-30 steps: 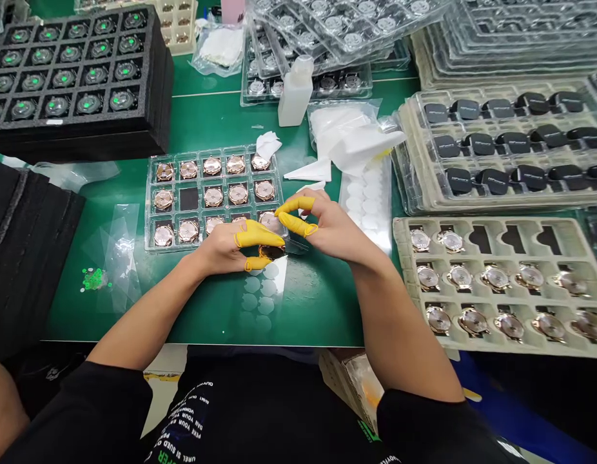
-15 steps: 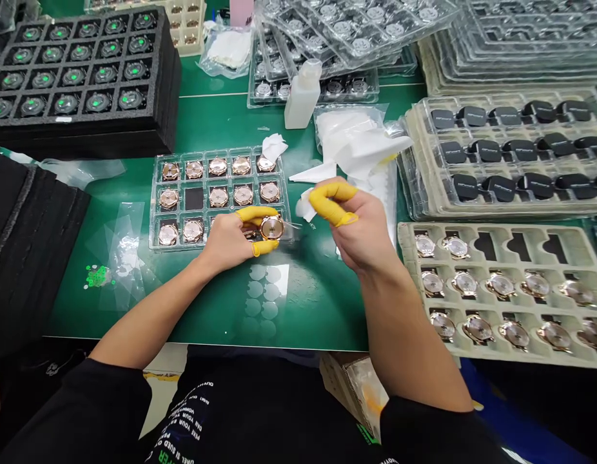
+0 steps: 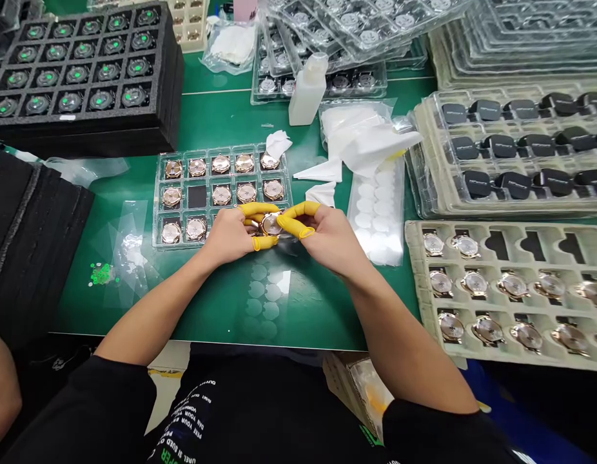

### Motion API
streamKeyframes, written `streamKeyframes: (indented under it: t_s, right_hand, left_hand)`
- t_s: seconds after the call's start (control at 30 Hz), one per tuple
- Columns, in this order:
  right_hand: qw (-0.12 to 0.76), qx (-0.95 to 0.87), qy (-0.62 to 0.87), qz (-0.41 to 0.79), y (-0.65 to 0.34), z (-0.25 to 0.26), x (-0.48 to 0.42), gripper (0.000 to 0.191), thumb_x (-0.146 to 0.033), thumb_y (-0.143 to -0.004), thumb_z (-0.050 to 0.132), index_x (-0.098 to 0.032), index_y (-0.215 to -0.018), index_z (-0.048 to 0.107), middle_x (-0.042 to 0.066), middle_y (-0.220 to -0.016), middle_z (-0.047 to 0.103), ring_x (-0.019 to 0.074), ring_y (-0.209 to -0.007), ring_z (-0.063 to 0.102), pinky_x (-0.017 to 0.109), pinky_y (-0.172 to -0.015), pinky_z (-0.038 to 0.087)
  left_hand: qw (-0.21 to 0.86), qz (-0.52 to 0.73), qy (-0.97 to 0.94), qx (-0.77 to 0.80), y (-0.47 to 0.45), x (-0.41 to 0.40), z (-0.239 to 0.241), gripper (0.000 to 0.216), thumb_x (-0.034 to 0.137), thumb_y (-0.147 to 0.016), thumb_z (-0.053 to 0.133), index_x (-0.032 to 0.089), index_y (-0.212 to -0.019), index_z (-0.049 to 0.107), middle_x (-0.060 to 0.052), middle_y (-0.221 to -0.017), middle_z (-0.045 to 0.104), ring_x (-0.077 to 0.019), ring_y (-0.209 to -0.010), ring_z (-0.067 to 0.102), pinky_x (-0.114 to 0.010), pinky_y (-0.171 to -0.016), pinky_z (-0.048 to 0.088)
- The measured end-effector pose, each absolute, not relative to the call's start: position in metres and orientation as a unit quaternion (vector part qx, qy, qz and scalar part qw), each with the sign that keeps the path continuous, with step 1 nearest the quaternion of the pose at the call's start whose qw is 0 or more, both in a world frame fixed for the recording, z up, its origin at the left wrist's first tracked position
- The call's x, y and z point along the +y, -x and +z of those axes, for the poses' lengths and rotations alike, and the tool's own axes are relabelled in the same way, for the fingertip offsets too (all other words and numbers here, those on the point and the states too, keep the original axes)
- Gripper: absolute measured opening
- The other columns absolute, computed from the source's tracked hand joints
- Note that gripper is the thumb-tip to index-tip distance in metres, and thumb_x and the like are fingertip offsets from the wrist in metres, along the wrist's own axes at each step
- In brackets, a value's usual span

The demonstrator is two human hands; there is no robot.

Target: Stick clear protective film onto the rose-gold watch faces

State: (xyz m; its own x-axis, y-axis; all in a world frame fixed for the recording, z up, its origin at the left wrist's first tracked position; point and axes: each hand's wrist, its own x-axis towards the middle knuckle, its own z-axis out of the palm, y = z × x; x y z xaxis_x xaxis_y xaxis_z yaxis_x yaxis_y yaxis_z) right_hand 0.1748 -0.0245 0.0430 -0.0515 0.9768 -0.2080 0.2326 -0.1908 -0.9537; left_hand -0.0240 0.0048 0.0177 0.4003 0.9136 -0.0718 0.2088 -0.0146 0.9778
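My left hand, in yellow finger cots, is closed around a rose-gold watch without a strap, its round face turned up. At the watch's right edge, my right hand brings its yellow-covered thumb and forefinger together on it. A bit of clear film shows just below the fingers. Under and behind the left hand lies a clear tray of similar watches, one compartment showing only its dark bottom. A white cloth rests on the table behind my right hand.
Round clear stickers on a sheet lie in front; green dots are at left. A white bottle stands behind. A beige watch tray and stacked trays occupy the right, black foam trays the left. Another person's arm shows at lower left.
My right hand has let go of the white cloth, which now lies on the table. It has moved left and down to the watch. The left hand still holds the watch.
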Motion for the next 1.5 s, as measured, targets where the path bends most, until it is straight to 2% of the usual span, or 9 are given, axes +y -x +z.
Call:
streamKeyframes:
  t_s: [0.5,0.83,1.07,1.5]
  right_hand:
    - [0.41,-0.51,0.582,0.484,-0.167,0.031,-0.028,0.032,-0.05,-0.079,0.081,-0.022,-0.09,0.074,0.005,-0.096,0.078,0.0216,-0.089,0.069,0.041,-0.089,0.054]
    - [0.402,-0.509,0.579,0.493,-0.17,0.029,-0.026,0.034,-0.051,-0.076,0.083,-0.021,-0.091,0.075,0.006,-0.096,0.079,0.0226,-0.09,0.07,0.041,-0.089,0.055]
    - [0.4,-0.509,0.581,0.493,-0.17,0.028,-0.026,0.035,-0.051,-0.076,0.083,-0.021,-0.091,0.075,0.007,-0.096,0.079,0.0231,-0.09,0.07,0.043,-0.089,0.056]
    - [0.404,-0.513,0.582,0.485,-0.17,0.027,-0.026,0.036,-0.054,-0.077,0.083,-0.022,-0.09,0.075,0.006,-0.095,0.079,0.0225,-0.088,0.07,0.042,-0.088,0.057]
  left_hand:
    - [0.531,0.354,-0.621,0.456,0.021,0.001,0.01,0.059,0.023,-0.063,0.089,0.017,-0.121,0.078,-0.006,-0.096,0.083,-0.0194,-0.084,0.079,-0.031,-0.08,0.066]
    - [0.531,0.348,-0.629,0.449,0.022,0.002,0.011,0.061,0.024,-0.063,0.088,0.017,-0.122,0.078,-0.007,-0.101,0.083,-0.019,-0.087,0.078,-0.031,-0.083,0.066]
    - [0.524,0.338,-0.637,0.454,0.023,0.003,0.011,0.06,0.026,-0.063,0.089,0.017,-0.122,0.079,-0.006,-0.098,0.082,-0.0164,-0.08,0.076,-0.029,-0.077,0.065]
    - [0.517,0.346,-0.641,0.45,0.022,0.002,0.01,0.059,0.024,-0.064,0.088,0.017,-0.122,0.078,-0.006,-0.103,0.083,-0.0192,-0.087,0.078,-0.032,-0.084,0.067]
